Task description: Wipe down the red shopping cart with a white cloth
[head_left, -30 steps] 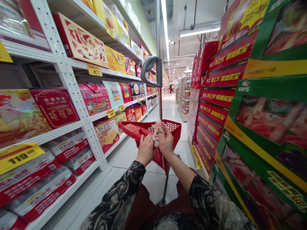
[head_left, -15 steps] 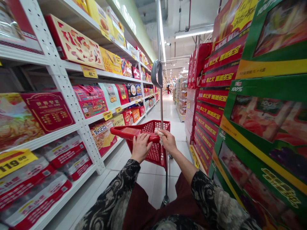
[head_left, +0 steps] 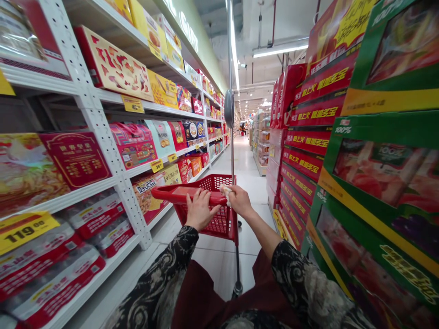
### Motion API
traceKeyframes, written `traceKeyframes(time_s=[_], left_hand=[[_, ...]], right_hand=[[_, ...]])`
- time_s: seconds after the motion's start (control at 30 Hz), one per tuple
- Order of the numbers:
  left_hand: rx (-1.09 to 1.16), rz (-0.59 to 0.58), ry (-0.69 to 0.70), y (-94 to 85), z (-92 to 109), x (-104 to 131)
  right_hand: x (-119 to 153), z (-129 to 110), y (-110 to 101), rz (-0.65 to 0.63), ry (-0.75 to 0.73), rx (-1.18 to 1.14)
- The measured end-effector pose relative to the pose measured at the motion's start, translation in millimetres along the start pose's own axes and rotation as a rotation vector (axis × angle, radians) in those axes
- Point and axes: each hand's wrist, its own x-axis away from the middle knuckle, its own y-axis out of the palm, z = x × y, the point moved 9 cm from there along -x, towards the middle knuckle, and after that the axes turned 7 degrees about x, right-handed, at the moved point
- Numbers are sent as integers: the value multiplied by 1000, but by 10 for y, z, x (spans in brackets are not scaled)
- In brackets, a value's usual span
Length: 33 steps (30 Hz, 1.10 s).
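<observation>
A red plastic shopping cart point(head_left: 211, 226) with a perforated basket stands in front of me. My left hand point(head_left: 200, 211) lies over the cart's red handle point(head_left: 176, 193), its fingers stretched out across the top and the thumb apart. At the handle's right end, my right hand point(head_left: 238, 199) is closed around a crumpled white cloth point(head_left: 226, 191), which touches the handle there. Most of the cloth is hidden by the fingers. Just behind that hand rises a metal pole point(head_left: 232, 155) with a grey oval piece point(head_left: 229, 108) on it.
White shelves point(head_left: 132, 214) with boxed food and yellow price tags line the left. Stacked red cartons point(head_left: 305, 137) and green juice boxes point(head_left: 373, 157) stand close on the right. A tiled aisle floor point(head_left: 236, 159) runs ahead between them.
The cart's handle has swung slightly, its left end shifting left and nearer. My left hand's thumb is spread wider. The grey piece on the pole has turned to show its narrow side.
</observation>
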Motion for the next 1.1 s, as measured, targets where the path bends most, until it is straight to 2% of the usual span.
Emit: traceKeyframes(time_s=[0.17, 0.27, 0.33, 0.47, 0.53, 0.63, 0.73, 0.8, 0.87, 0.97, 1.03, 1.1], left_hand=[[0, -9, 17, 23, 130, 45], [-25, -25, 83, 14, 131, 60], [-55, -14, 68, -32, -11, 58], [-103, 35, -101, -154, -462, 76], [-105, 33, -119, -157, -535, 97], [-97, 35, -114, -116, -452, 110], [-85, 40, -113, -68, -290, 94], [-81, 27, -99, -39, -185, 78], [-80, 1, -70, -9, -92, 67], [-75, -34, -16, 28, 32, 62], [-74, -39, 8, 43, 97, 63], [-73, -34, 21, 53, 148, 65]], right_hand=[[50, -290, 42, -48, -153, 80], [43, -291, 26, -64, -164, 143], [18, -221, -2, -68, -145, 157], [-9, -56, -110, -25, -99, 133], [-1, 10, -174, 10, -74, 123], [31, 38, -251, 60, -52, 131], [66, -105, -257, 96, -103, 74], [66, -231, -206, 100, -124, -72], [27, -279, -130, 94, -80, -298], [-57, -147, -78, 129, 50, -530], [-82, 33, -178, 199, 101, -452], [-68, 180, -370, 275, 78, -229]])
